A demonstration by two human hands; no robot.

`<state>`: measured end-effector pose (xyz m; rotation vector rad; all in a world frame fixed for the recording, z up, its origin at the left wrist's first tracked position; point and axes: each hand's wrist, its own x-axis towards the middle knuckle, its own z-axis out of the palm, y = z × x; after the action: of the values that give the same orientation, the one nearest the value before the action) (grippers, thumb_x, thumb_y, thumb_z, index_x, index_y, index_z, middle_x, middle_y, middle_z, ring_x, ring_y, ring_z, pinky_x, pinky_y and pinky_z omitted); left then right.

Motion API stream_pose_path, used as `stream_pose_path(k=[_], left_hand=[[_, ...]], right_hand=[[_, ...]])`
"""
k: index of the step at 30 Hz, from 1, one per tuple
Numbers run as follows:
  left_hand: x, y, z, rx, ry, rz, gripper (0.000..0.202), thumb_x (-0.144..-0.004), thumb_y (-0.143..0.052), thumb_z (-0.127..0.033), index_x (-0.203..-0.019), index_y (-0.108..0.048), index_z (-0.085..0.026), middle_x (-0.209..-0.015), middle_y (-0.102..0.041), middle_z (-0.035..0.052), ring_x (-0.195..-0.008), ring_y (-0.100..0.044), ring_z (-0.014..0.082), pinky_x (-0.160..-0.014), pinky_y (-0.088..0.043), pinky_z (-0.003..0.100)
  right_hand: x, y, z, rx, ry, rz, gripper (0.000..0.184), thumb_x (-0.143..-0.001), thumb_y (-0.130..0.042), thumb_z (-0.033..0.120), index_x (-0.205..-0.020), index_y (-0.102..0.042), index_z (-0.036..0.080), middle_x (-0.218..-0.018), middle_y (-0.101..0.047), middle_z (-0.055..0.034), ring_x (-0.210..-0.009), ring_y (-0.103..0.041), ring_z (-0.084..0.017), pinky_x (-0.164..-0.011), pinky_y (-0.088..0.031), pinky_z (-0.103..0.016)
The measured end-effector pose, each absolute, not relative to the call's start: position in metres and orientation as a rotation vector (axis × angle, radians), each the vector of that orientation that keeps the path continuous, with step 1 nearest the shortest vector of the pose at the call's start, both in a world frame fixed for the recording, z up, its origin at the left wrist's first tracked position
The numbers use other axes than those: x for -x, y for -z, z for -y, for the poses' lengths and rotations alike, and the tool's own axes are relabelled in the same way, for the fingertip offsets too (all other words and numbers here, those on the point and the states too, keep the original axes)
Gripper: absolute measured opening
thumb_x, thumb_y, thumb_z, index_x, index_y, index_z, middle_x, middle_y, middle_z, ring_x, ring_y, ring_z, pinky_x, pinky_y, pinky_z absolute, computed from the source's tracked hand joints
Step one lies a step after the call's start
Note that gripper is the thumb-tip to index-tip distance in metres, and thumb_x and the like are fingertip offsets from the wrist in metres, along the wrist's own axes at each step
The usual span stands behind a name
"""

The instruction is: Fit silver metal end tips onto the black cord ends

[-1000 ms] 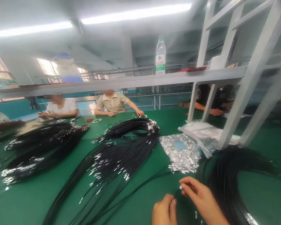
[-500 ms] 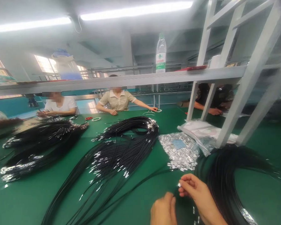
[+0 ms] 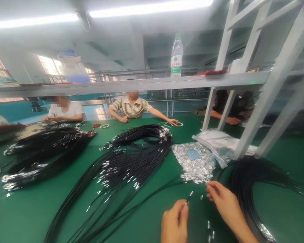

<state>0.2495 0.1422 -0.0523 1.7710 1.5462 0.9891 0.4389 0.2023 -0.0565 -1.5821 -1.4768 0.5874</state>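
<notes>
My left hand is closed on a black cord, pinched between thumb and forefinger. A silver metal end sticks up from the cord's tip. To its right is my right hand, fingers curled in toward the thumb; what they hold, if anything, is too small to make out. Between the hands is a small silver metal piece, apart from both. Just beyond my right fingers lies a clear bag of silver metal pieces with a blue label. Several loose pieces lie below my right hand.
Bundles of black cords with silver ends spread across the green table. Another bundle curves around at right, beside the white shelf posts. A bottle stands on the shelf. Several people sit across the table.
My right hand has moved away from my left, up and right toward the bag. The cord's silver tip now shows above my left fingers. The view has shifted slightly.
</notes>
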Motion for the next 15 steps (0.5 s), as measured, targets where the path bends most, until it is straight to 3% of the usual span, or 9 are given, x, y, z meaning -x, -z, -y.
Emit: stream_pose_path(k=[3,6,15], left_hand=[[-0.251,0.055,-0.142,-1.815,-0.998,-1.522,0.042,-0.095,-0.032,-0.040,-0.084,-0.068,-0.020,-0.056,-0.058,-0.0002,-0.050,-0.051,0.0135,-0.049,-0.027,0.023],[-0.250,0.060,-0.143,-1.830,-1.015,-1.555,0.040,-0.095,-0.031,-0.036,-0.079,-0.064,-0.020,-0.056,-0.059,0.0005,-0.050,-0.052,0.0137,-0.049,-0.027,0.023],[-0.248,0.068,-0.146,-1.854,-0.976,-1.604,0.037,-0.095,-0.031,-0.028,-0.078,-0.062,-0.020,-0.059,-0.065,0.0028,-0.053,-0.060,0.0162,-0.052,-0.030,0.024]], right_hand=[[-0.435,0.063,-0.211,1.749,-0.252,1.748,0.024,-0.087,-0.038,0.022,-0.089,-0.062,0.019,-0.087,-0.066,-0.0082,-0.077,-0.065,-0.023,-0.068,-0.047,-0.032],[-0.423,0.065,-0.214,1.815,-0.201,1.866,0.018,-0.081,-0.044,0.009,-0.080,-0.061,0.016,-0.086,-0.064,-0.0103,-0.078,-0.063,-0.025,-0.067,-0.044,-0.032],[-0.419,0.059,-0.204,2.023,-0.146,2.062,0.014,-0.085,-0.053,0.005,-0.082,-0.063,0.013,-0.083,-0.064,-0.0108,-0.076,-0.066,-0.026,-0.062,-0.040,-0.030]])
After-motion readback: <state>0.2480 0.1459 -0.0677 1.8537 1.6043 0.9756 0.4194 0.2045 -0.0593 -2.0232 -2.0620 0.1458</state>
